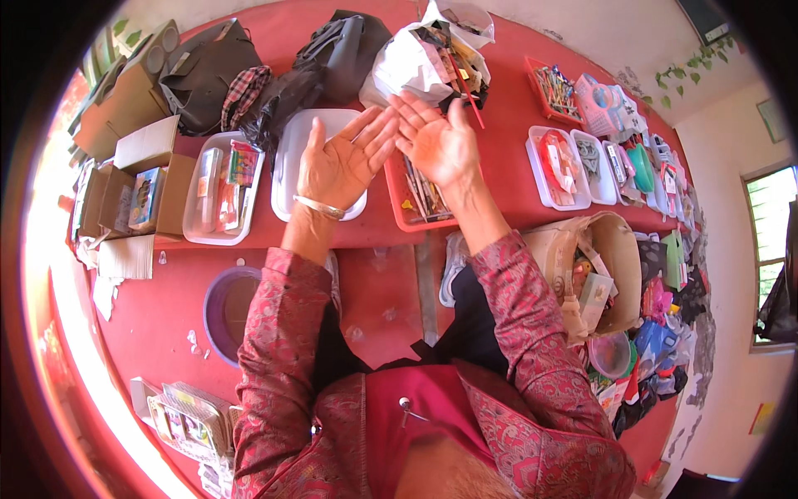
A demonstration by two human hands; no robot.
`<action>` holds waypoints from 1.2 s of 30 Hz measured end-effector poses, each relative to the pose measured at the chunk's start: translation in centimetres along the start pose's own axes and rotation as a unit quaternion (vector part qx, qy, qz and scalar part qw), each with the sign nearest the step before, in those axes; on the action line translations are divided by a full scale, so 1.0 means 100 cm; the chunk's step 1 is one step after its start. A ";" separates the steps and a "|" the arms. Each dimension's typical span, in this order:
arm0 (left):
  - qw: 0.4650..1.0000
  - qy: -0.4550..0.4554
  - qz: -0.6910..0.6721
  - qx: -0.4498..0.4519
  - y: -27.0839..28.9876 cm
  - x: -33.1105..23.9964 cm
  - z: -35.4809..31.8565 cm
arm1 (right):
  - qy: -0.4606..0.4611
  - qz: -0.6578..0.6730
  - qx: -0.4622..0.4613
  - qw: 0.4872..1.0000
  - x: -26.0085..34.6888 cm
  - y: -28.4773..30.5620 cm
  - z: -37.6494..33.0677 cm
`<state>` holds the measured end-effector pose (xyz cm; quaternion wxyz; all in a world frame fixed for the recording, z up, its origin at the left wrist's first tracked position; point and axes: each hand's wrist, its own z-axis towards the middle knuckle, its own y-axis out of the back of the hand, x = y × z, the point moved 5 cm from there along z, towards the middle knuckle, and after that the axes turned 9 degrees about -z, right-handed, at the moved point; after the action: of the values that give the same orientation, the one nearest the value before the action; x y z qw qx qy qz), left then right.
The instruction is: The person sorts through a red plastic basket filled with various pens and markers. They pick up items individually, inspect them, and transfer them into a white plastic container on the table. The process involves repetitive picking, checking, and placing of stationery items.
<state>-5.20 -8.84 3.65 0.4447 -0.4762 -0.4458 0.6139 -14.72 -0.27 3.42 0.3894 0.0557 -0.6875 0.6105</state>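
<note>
Both left hand (345, 162) and right hand (442, 148) palms up, fingers extended, nothing grasped; fingertip contact unclear. Left over white plastic tub (287, 158), right over red pencil tray (426, 224), both at front edge of red tabletop (507, 125). Progress: looks like a pause. Stationery tub (218, 239) toward left end and white tub with red package (539, 170) toward right end already stocked; remaining work can't be told.

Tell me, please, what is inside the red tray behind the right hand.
The red tray holds slim, stick-like items and a small yellow piece near its left side. The right hand hides its far part, so anything there cannot be seen.
</note>
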 end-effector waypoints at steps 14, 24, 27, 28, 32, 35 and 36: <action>0.988 0.091 0.115 -0.043 0.038 0.021 0.009 | -0.033 -0.215 -0.025 0.976 0.048 0.028 -0.036; 0.164 0.385 0.877 0.234 0.074 0.163 -0.054 | -0.158 -0.794 -0.213 0.547 0.024 0.265 -0.034; 0.210 0.414 0.850 0.249 0.084 0.175 -0.065 | -0.184 -0.844 -0.215 0.456 -0.012 0.271 -0.016; 0.229 0.385 0.863 0.234 0.087 0.174 -0.069 | -0.237 -0.833 -0.228 0.444 -0.029 0.255 -0.014; 0.176 0.346 0.898 0.208 0.097 0.168 -0.063 | -0.164 -0.878 -0.217 0.395 -0.056 0.254 -0.012; 0.165 0.332 0.903 0.217 0.097 0.164 -0.062 | -0.215 -0.844 -0.224 0.438 -0.050 0.259 -0.003; 0.167 0.336 0.901 0.217 0.096 0.164 -0.062 | -0.244 -0.825 -0.230 0.454 -0.044 0.261 -0.001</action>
<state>-2.73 5.80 -9.70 -0.2259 -0.5909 0.6373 0.4400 -26.01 4.52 -20.01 0.5257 0.6523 -0.5017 -0.2158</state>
